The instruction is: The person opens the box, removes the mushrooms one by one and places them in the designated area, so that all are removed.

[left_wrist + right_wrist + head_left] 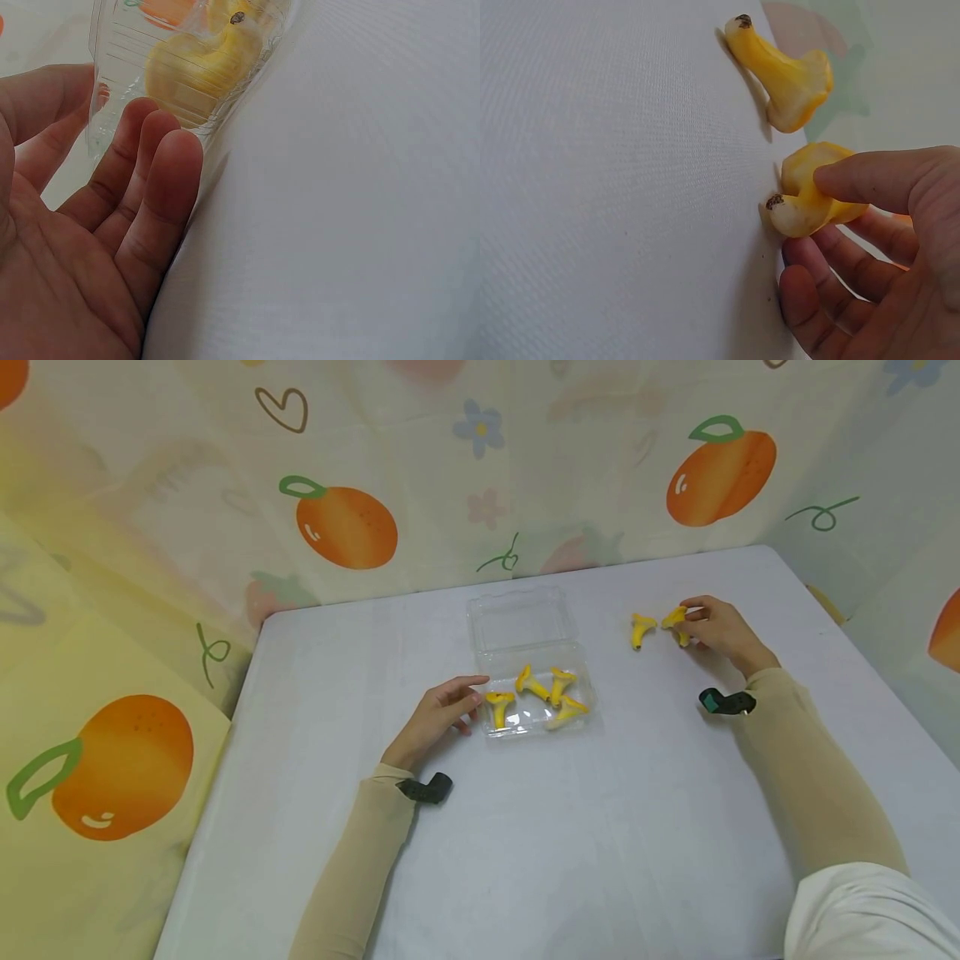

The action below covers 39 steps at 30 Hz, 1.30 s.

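My right hand (720,628) pinches a yellow chanterelle mushroom (802,217) between thumb and fingers at the table's right side. The mushroom's dark stem end faces the right wrist camera, close over the white cloth. Just left of it lies another chanterelle (640,631). In the middle stands a clear plastic clamshell box (525,727), its lid (520,618) folded back, with several chanterelles (531,683) in its base. My left hand (442,714) is at the box's left side. Its loosely bent fingertips (176,161) are right at the outer wall.
A white cloth covers the table (600,860), and its back edge meets a curtain (420,460) printed with oranges and flowers. Each wrist carries a small black camera mount, a left one (426,788) and a right one (726,702).
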{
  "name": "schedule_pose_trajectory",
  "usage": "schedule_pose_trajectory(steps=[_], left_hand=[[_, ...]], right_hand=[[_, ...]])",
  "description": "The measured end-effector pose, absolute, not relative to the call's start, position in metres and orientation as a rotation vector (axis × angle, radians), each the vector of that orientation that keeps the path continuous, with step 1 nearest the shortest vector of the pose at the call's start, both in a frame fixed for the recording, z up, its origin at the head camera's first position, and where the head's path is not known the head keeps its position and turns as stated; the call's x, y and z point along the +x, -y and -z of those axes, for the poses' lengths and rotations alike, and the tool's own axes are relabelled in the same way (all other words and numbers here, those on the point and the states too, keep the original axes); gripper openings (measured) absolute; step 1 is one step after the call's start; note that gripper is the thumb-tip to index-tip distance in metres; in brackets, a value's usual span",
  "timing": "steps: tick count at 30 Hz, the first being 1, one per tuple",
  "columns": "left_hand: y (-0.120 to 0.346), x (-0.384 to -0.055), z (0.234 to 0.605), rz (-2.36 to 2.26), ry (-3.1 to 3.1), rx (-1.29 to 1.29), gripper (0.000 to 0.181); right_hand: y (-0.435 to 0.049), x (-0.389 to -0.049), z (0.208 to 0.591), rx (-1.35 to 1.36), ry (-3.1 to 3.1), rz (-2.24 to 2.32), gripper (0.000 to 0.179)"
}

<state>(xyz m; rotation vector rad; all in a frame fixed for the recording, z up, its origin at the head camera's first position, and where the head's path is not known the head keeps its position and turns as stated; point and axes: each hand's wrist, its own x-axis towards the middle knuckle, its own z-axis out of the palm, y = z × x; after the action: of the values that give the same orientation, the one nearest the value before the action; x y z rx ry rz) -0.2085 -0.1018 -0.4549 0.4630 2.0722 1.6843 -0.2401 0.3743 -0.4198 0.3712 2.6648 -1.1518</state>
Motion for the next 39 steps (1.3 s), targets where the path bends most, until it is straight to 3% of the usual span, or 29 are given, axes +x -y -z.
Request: schedule_pose_trajectory(steps=[39], left_hand=[[0.1008, -0.2104, 0.4572, -1.700, -2.062, 0.474, 0.040]], right_hand=[[-0.3808, -0.2382, 0.4171, 0.398, -2.619, 1.173, 0.068]])
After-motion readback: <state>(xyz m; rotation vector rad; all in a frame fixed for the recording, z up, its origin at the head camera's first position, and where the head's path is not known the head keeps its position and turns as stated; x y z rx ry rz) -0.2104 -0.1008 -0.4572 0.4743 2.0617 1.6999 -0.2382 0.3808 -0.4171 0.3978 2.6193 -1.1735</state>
